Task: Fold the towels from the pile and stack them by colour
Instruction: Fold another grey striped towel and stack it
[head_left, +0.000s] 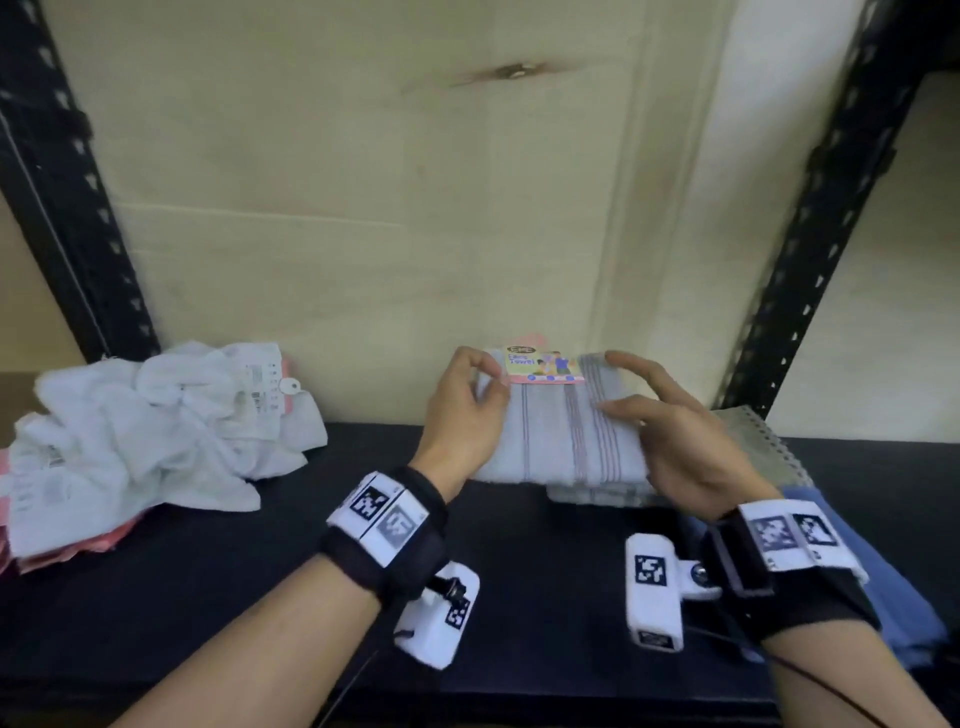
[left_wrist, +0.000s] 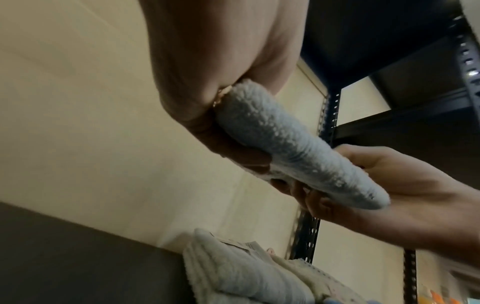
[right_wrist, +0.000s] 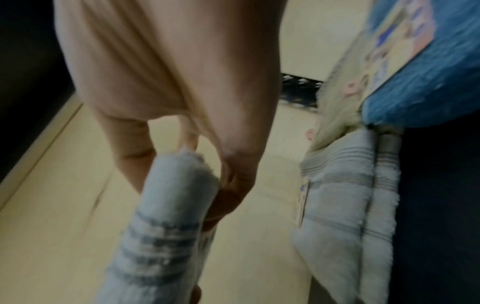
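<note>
White terry with thin stripes makes up the folded towel (head_left: 550, 431), which is held up between both hands above the dark shelf (head_left: 208, 597), right of centre. Its left edge is gripped by the left hand (head_left: 465, 410), thumb on top and fingers curled beneath, as is shown in the left wrist view. Its right edge is pinched by the right hand (head_left: 675, 447), thumb over and lower fingers under, while the index finger is stretched out above the cloth. A pink and blue paper label (head_left: 543, 366) is seen at the towel's far edge. Just beneath, a stack of white folded towels (head_left: 597, 493) is partly covered by the held one. To the right, a beige towel (head_left: 763, 452) and a blue towel (head_left: 893, 587) are laid. At the far left, the loose pile (head_left: 150, 436) of white towels is heaped, with pink cloth under its near edge.
</note>
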